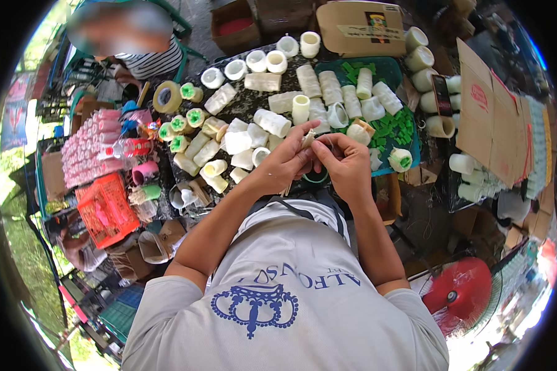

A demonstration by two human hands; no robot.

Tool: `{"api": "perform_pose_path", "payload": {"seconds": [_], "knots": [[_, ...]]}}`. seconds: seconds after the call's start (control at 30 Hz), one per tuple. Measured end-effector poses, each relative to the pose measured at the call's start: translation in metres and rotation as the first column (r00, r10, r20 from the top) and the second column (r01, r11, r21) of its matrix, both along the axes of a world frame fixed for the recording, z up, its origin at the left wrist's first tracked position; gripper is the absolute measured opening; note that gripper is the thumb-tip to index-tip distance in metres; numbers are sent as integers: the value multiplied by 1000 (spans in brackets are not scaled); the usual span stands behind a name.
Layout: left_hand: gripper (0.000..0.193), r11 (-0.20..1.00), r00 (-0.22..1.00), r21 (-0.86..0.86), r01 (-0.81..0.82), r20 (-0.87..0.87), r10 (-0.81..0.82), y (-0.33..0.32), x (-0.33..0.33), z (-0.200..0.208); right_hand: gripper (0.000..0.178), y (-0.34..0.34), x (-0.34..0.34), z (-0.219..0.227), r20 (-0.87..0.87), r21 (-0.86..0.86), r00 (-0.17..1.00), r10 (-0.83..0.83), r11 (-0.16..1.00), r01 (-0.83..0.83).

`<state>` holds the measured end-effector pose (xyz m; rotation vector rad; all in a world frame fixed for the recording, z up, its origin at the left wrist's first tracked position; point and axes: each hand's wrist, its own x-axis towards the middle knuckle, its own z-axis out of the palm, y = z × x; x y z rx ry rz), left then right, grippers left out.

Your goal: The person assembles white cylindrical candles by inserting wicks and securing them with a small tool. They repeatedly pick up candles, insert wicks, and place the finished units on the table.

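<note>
Above the near edge of a dark, speckled table [232, 111], my two hands meet in front of my chest. My left hand [286, 159] is closed around a thin pale stick-like piece [308, 137], whose end pokes up between thumb and fingers. Right beside it, my right hand [345, 162] pinches at the same spot; its fingertips hide what they grip. White, wax-like hollow cylinders [271, 122] lie and stand just beyond my hands. To the right, a teal tray [416, 146] holds more cylinders and many small green pieces [395, 127]. A cylinder with a green centre [400, 159] sits on its near side.
Tape rolls [167, 97], pink-and-white cylinders [93, 145] and an orange basket [108, 210] are at left. Cardboard [486, 117] and a phone [441, 96] stand at right, with a red fan [457, 295] nearer me. Another person [148, 62] sits at far left.
</note>
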<state>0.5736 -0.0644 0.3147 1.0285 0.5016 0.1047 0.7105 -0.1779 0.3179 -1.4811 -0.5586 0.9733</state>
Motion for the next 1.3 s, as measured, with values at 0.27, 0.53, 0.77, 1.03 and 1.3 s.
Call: {"api": "perform_pose_path", "payload": {"seconds": [0.27, 0.53, 0.77, 1.03, 1.3], "knots": [[34, 922, 919, 293, -253, -225, 324, 15, -78, -31, 11, 22, -16, -34, -408, 116, 887, -217, 951, 286], [29, 727, 667, 256, -637, -289, 686, 28, -194, -70, 16, 48, 88, -60, -688, 141, 726, -1, 981, 135], [18, 748, 667, 325, -578, -340, 663, 19, -194, -55, 55, 105, 222, -161, 591, -654, 783, 195, 684, 323], [22, 822, 766, 272, -500, -305, 566, 10, -180, -46, 48, 99, 211, -189, 708, -676, 628, 323, 567, 470], [35, 929, 871, 56, -367, -329, 364, 26, -132, -36, 34, 22, 95, -39, 654, -432, 756, 29, 835, 341]]}}
